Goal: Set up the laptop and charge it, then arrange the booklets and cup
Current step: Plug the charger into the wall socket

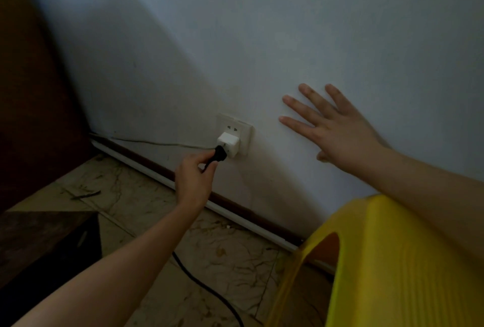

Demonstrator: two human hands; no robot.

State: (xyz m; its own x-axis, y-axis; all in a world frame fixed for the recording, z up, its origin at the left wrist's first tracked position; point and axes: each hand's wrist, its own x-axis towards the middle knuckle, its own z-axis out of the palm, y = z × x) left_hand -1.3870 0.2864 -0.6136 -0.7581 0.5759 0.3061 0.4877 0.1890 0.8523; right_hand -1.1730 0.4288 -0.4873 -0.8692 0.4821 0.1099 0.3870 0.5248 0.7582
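Note:
A white wall socket [242,127] sits low on the pale wall, with a white adapter block [228,143] plugged into its lower half. My left hand [192,177] pinches a black plug [220,154] whose front end meets the adapter. The plug's black cable [207,286] trails down across the floor toward me. My right hand [332,127] rests flat against the wall to the right of the socket, fingers spread, holding nothing. No laptop, booklets or cup are in view.
A yellow plastic stool [392,261] stands at the lower right under my right forearm. A dark wooden cabinet [39,243] fills the lower left, with dark furniture [31,91] above it. A thin grey wire [157,142] runs along the skirting board [235,211]. Marbled floor tiles lie between.

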